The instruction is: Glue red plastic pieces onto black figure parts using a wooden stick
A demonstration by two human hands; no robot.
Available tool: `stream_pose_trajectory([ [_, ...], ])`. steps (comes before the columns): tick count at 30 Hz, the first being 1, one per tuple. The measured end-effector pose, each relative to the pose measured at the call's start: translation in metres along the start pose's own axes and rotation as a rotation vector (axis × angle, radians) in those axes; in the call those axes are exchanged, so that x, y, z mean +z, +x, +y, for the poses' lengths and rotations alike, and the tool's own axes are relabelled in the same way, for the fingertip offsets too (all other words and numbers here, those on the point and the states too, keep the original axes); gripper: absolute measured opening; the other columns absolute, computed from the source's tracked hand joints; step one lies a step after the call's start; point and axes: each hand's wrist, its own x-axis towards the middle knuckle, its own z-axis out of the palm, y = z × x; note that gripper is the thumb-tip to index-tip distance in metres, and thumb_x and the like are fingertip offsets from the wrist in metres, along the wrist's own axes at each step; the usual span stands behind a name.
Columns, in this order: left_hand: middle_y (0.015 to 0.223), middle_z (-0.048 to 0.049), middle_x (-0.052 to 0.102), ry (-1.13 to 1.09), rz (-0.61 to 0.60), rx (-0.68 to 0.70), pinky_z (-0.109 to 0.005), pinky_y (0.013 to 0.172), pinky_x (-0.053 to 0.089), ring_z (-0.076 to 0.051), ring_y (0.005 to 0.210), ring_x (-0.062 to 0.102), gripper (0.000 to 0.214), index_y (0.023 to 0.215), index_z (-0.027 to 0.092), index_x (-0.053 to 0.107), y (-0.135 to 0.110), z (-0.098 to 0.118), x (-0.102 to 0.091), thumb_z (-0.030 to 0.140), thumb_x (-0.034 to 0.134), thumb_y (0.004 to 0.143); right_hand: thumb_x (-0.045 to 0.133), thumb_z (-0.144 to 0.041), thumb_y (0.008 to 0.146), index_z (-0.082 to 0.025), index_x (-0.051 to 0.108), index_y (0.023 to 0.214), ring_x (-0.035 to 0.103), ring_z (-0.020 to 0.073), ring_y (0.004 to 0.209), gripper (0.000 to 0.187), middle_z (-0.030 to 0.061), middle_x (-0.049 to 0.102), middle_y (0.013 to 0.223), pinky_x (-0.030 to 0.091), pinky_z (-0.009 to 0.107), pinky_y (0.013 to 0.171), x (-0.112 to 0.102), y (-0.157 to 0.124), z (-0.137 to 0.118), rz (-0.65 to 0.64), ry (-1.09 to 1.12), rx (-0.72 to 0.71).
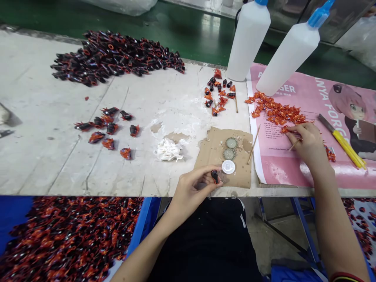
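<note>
My left hand [202,182] pinches a small dark plastic part [215,176] near the table's front edge. Beside it, a white round cap [228,167] and two caps with cloudy contents [229,154] sit on brown cardboard [210,149]. My right hand [307,143] is closed around a thin wooden stick [294,144]. Its fingertips touch the edge of a pile of small orange spiky pieces [274,107]; whether they grip one is hidden. A second wooden stick [254,145] lies across the cardboard's right edge.
A heap of black parts [117,56] lies at the back left, with several joined orange-black pieces [108,127] nearer. Crumpled tissue [169,150] sits mid-table. Two white bottles [249,39] stand behind. A yellow-handled cutter [348,149] rests on the pink sheet [282,156].
</note>
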Motion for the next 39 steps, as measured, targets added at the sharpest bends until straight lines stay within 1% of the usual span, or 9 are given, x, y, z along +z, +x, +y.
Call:
stream_pose_trajectory([
  [3,0.078,-0.0001,0.074,0.011,-0.002,0.0,-0.018,0.069,0.057,-0.012,0.069,0.069,0.022,0.097,0.018,0.074,0.0,-0.001,0.0,0.012,0.072,0.076,0.068,-0.021,0.082,-0.015,0.07,0.084,0.053,0.0253,0.086,0.007,0.0143,0.063,0.09,0.043,0.035,0.078,0.0,-0.007,-0.007,0.027,-0.095,-0.043],
  [8,0.079,-0.0009,0.074,0.026,-0.009,0.005,-0.02,0.07,0.058,-0.013,0.07,0.07,0.022,0.098,0.017,0.073,-0.001,-0.001,0.0,0.013,0.072,0.076,0.054,-0.032,0.093,-0.013,0.072,0.097,0.051,0.0242,0.078,0.026,0.015,0.064,0.086,0.042,0.035,0.073,-0.006,-0.021,-0.023,0.069,-0.205,-0.087],
  [13,0.081,-0.0021,0.074,0.018,-0.015,0.013,-0.022,0.072,0.059,-0.014,0.071,0.07,0.022,0.099,0.016,0.072,-0.001,0.0,0.001,0.013,0.07,0.077,0.041,-0.025,0.096,-0.015,0.07,0.107,0.054,0.023,0.079,0.032,0.013,0.065,0.093,0.046,0.037,0.076,-0.009,-0.037,-0.034,-0.004,-0.262,-0.275],
  [18,0.079,-0.0003,0.074,-0.007,-0.019,0.019,-0.019,0.07,0.058,-0.011,0.068,0.068,0.024,0.099,0.017,0.072,-0.001,0.0,0.0,0.01,0.07,0.076,0.04,-0.04,0.096,-0.014,0.063,0.121,0.055,0.0295,0.093,0.043,0.0163,0.061,0.103,0.048,0.048,0.084,-0.006,-0.044,-0.034,0.003,-0.135,-0.209],
  [24,0.08,-0.0014,0.074,0.006,-0.017,0.007,-0.02,0.069,0.058,-0.012,0.068,0.068,0.023,0.098,0.016,0.073,0.0,0.0,0.0,0.012,0.072,0.076,0.034,-0.053,0.097,-0.018,0.067,0.098,0.057,0.0271,0.089,0.049,0.0129,0.062,0.094,0.048,0.042,0.08,0.002,-0.043,-0.038,-0.009,0.029,-0.146],
  [29,0.079,-0.0014,0.074,-0.018,0.001,0.043,-0.019,0.069,0.059,-0.012,0.068,0.068,0.022,0.098,0.016,0.072,-0.001,-0.001,0.002,0.012,0.073,0.076,0.043,-0.067,0.089,-0.019,0.058,0.073,0.052,0.0176,0.058,0.053,0.0038,0.058,0.067,0.043,0.032,0.057,-0.007,-0.052,-0.063,0.066,0.15,-0.02],
  [33,0.081,-0.0016,0.074,-0.039,0.018,0.118,-0.019,0.072,0.059,-0.012,0.072,0.07,0.021,0.099,0.016,0.072,-0.002,-0.002,0.008,0.012,0.071,0.078,0.061,-0.051,0.087,-0.02,0.062,0.078,0.048,0.0116,0.047,0.033,-0.0015,0.057,0.06,0.038,0.024,0.046,-0.021,-0.076,-0.107,-0.007,0.479,0.049],
  [36,0.083,-0.0029,0.074,-0.02,0.012,0.162,-0.02,0.074,0.059,-0.012,0.074,0.071,0.02,0.101,0.016,0.071,-0.002,-0.002,0.01,0.012,0.069,0.081,0.06,-0.032,0.092,-0.023,0.066,0.091,0.057,0.0114,0.058,0.011,0.0003,0.065,0.075,0.044,0.022,0.051,-0.03,-0.093,-0.142,-0.118,0.663,-0.031],
  [39,0.084,-0.0026,0.074,0.043,0.013,0.213,-0.017,0.071,0.058,-0.011,0.072,0.069,0.02,0.102,0.017,0.071,-0.003,0.001,0.01,0.013,0.068,0.083,0.058,-0.019,0.092,-0.024,0.064,0.093,0.063,0.0117,0.071,0.007,0.0009,0.067,0.084,0.049,0.02,0.059,-0.033,-0.104,-0.166,-0.179,0.809,-0.109],
])
